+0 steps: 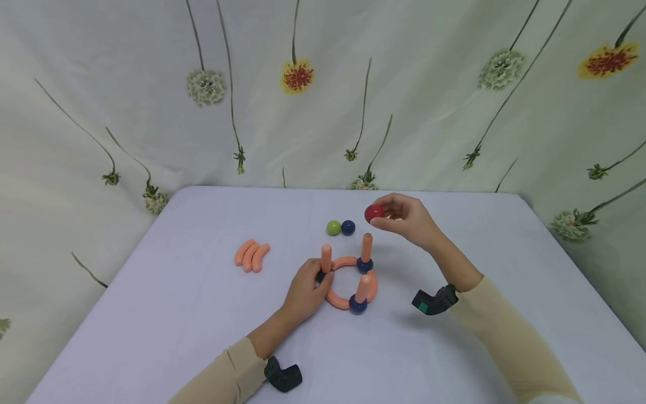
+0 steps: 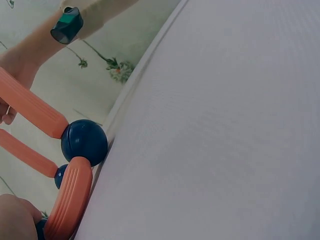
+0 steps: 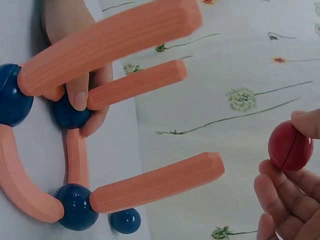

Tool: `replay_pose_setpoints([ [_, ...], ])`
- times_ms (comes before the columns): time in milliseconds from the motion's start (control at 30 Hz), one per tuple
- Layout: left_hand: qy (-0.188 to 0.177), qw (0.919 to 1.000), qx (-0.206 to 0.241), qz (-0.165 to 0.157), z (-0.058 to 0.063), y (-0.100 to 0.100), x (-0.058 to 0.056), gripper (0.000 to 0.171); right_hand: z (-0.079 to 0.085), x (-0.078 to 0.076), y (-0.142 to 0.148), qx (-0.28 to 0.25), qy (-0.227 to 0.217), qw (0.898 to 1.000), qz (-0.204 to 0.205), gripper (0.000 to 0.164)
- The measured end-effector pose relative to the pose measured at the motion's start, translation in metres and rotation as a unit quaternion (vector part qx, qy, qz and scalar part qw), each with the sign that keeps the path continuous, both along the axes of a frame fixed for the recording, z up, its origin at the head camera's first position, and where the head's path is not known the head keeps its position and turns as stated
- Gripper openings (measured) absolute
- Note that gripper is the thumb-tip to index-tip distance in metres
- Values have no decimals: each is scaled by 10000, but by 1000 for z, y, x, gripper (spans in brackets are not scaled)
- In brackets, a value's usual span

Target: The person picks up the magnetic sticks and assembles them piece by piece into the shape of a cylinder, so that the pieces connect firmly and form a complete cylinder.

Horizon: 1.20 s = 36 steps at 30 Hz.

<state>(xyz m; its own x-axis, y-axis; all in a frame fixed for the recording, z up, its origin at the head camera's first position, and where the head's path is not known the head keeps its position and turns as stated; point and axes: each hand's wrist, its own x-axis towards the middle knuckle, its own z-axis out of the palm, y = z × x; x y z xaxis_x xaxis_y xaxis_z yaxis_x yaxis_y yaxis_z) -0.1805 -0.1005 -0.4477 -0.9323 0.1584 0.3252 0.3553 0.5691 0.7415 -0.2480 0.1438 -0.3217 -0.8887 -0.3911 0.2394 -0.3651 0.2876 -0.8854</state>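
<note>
My right hand (image 1: pixel 411 221) pinches a red ball (image 3: pixel 292 146) between thumb and fingers, above the table and behind a ring-shaped assembly. The ring consists of curved orange rods (image 1: pixel 337 300) joined by dark blue balls (image 1: pixel 358 304). From each of its three balls rises an upright orange rod (image 1: pixel 367 247). At the ring's left side, my left hand (image 1: pixel 304 292) grips one blue ball (image 3: pixel 71 115), thumb on its near face and fingers behind. The red ball is apart from the rods. In the left wrist view, a blue ball (image 2: pixel 84 143) joins two orange rods up close.
Behind the ring lie a green ball (image 1: pixel 333 227) and a loose dark blue ball (image 1: pixel 348 227), side by side. Several curved orange rods (image 1: pixel 250 256) lie together to the left. A flower-patterned cloth (image 1: pixel 323 123) hangs behind the white table (image 1: pixel 166 314).
</note>
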Motion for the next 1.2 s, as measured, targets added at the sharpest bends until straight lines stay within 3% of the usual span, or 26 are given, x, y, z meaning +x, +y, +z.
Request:
replay_pose_setpoints([
  [600,-16,10000,71,-58,2,0,1,25,4,39,5,-163,304,9970,699,31],
  [1200,-40,9999,83,-67,3,0,1,25,-18,61,-4,-687,496,9835,1596,32],
])
